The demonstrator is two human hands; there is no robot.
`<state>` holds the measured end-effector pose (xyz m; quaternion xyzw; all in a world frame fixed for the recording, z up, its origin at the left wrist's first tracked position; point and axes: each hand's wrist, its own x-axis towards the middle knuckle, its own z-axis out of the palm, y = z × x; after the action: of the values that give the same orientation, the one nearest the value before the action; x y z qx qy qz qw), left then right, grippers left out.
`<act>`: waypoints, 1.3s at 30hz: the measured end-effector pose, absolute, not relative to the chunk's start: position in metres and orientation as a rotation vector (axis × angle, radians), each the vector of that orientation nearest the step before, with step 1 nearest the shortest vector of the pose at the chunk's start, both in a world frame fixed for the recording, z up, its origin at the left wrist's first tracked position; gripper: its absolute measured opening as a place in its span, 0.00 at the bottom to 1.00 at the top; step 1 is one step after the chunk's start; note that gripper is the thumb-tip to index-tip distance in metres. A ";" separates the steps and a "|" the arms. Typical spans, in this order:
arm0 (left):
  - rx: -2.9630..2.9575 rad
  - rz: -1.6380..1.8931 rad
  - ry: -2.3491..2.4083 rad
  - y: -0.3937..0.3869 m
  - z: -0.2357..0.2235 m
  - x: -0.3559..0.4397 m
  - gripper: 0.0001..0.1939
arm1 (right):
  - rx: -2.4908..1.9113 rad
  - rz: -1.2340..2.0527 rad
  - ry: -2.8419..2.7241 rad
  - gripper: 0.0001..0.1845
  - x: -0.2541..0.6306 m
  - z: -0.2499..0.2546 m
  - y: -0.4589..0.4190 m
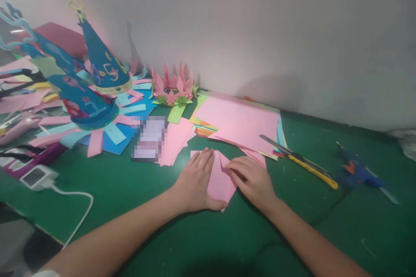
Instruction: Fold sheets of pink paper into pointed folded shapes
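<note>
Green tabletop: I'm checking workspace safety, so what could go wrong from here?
The yellow utility knife lies with its blade apparently out over the pink paper stack; reaching there might mean a cut.
If the left hand slips off the pink sheet while the right hand touches its edge, the fold could skew.
The blue glue gun lies at the right; its heat can't be told, but touching it might burn.

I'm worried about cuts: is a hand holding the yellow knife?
No, the yellow knife lies untouched, while the left hand and right hand both touch the folded pink paper.
</note>
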<state>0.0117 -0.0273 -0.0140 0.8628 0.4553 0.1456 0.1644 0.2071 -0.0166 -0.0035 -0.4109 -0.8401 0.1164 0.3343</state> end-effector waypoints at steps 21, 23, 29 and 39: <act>2.509 0.388 1.242 -0.025 -0.009 0.008 0.53 | -0.766 0.102 -2.518 0.13 0.218 -0.010 -0.014; 2.518 0.367 1.255 -0.026 -0.009 0.008 0.54 | -0.779 0.121 -2.543 0.15 0.220 -0.010 -0.015; 2.522 0.345 1.262 -0.026 -0.011 0.008 0.55 | -0.780 0.150 -2.552 0.17 0.222 -0.010 -0.017; 2.548 0.277 1.257 -0.026 -0.014 0.006 0.55 | -0.766 0.140 -2.583 0.17 0.224 -0.013 -0.016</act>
<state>0.0063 -0.0264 -0.0138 0.8833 0.4360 0.0960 0.1431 0.2235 -0.0161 -0.0130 -0.2771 -0.9339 0.0505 0.2202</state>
